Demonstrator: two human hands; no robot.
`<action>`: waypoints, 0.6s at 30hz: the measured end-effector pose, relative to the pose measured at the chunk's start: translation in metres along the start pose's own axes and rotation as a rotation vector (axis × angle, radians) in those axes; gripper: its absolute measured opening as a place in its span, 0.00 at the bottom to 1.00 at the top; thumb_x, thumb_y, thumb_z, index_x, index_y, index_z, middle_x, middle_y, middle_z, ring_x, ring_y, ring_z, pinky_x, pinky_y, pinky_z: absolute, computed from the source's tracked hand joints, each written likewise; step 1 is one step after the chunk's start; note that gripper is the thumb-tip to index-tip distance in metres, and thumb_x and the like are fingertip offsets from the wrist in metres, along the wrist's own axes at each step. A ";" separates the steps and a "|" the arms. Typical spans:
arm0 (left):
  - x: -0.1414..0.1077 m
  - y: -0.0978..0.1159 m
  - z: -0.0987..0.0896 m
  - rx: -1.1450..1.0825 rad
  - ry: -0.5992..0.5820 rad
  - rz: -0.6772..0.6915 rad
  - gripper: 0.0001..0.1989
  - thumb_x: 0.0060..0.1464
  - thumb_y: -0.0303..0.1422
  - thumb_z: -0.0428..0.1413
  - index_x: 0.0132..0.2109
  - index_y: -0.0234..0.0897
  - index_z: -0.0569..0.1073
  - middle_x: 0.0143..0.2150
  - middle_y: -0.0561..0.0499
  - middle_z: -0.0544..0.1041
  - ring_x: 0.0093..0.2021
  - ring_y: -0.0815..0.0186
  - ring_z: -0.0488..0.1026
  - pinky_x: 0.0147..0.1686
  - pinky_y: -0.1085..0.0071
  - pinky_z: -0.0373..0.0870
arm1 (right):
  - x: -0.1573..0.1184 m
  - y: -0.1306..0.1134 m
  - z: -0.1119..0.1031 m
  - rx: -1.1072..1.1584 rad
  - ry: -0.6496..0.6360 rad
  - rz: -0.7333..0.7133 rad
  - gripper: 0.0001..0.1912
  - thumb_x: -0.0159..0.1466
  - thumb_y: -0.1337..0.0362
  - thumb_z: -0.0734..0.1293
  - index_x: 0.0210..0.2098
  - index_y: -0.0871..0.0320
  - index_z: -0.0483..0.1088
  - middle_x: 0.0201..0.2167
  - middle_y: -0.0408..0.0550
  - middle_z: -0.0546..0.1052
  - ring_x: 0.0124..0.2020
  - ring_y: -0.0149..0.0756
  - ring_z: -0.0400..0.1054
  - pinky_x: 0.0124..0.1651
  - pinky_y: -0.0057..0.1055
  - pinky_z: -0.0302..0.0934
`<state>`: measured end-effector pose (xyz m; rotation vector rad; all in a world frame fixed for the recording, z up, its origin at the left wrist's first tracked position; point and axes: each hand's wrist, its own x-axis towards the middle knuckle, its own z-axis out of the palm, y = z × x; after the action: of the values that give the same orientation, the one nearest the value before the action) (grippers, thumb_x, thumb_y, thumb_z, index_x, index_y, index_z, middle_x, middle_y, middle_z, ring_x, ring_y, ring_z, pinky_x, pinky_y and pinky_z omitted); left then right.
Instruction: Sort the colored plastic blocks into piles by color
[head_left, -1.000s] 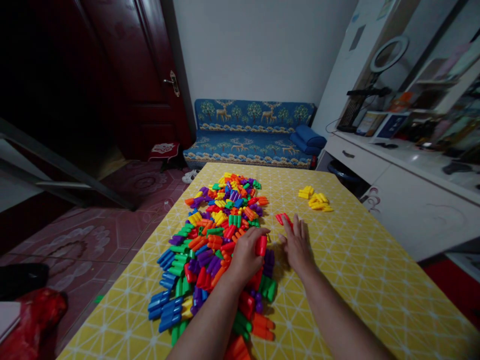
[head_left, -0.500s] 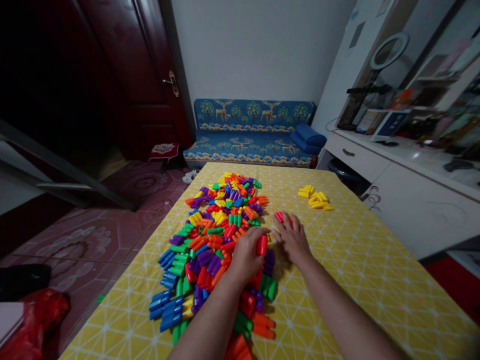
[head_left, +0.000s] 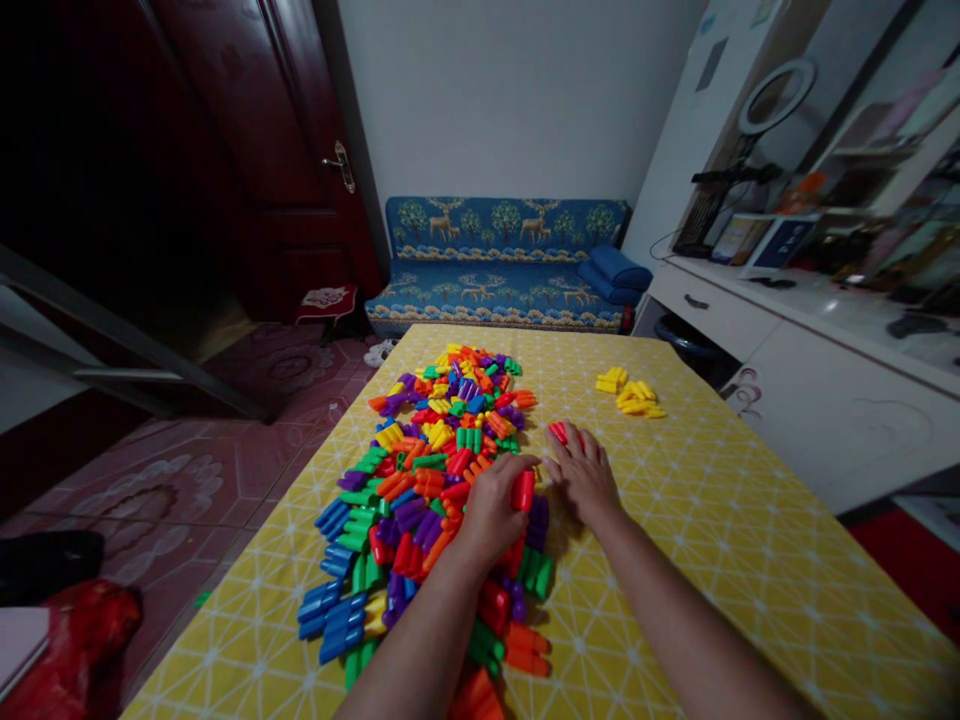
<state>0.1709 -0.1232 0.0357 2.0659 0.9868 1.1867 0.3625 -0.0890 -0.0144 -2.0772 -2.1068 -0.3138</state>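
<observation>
A long heap of plastic pieces in red, orange, green, blue, purple and yellow covers the left and middle of the table. Over its right side, my left hand is closed on a red piece. My right hand lies to the right of the heap, fingers spread over another red piece that shows beyond the fingertips; the rest of that piece is covered. Farther back on the right sits a small group of yellow pieces.
The table has a yellow patterned cloth. Behind it stands a blue sofa. A white dresser is at the right, a stool at the back left, and a red bag at the lower left.
</observation>
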 end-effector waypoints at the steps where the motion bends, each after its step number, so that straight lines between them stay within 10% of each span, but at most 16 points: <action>1: 0.000 0.000 0.000 0.002 -0.001 -0.001 0.27 0.43 0.15 0.51 0.51 0.38 0.73 0.45 0.46 0.76 0.47 0.60 0.74 0.47 0.66 0.72 | 0.000 0.000 0.000 0.001 0.000 0.001 0.28 0.70 0.52 0.54 0.68 0.48 0.53 0.70 0.49 0.53 0.68 0.52 0.45 0.64 0.52 0.46; 9: 0.000 0.001 -0.003 0.016 -0.007 -0.008 0.28 0.41 0.15 0.51 0.51 0.37 0.73 0.46 0.46 0.76 0.47 0.60 0.74 0.48 0.65 0.72 | -0.002 0.011 -0.008 -0.021 0.009 0.088 0.29 0.70 0.51 0.53 0.65 0.58 0.59 0.68 0.59 0.55 0.67 0.52 0.46 0.63 0.51 0.46; 18: 0.000 0.000 -0.002 0.026 -0.017 -0.012 0.30 0.40 0.15 0.50 0.51 0.36 0.73 0.47 0.45 0.76 0.48 0.60 0.74 0.49 0.64 0.71 | -0.043 0.139 -0.006 -0.154 -0.018 0.478 0.35 0.69 0.45 0.48 0.65 0.61 0.58 0.67 0.62 0.55 0.65 0.58 0.50 0.60 0.53 0.50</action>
<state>0.1691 -0.1235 0.0366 2.0843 1.0106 1.1534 0.5021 -0.1302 -0.0155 -2.5884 -1.5625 -0.3963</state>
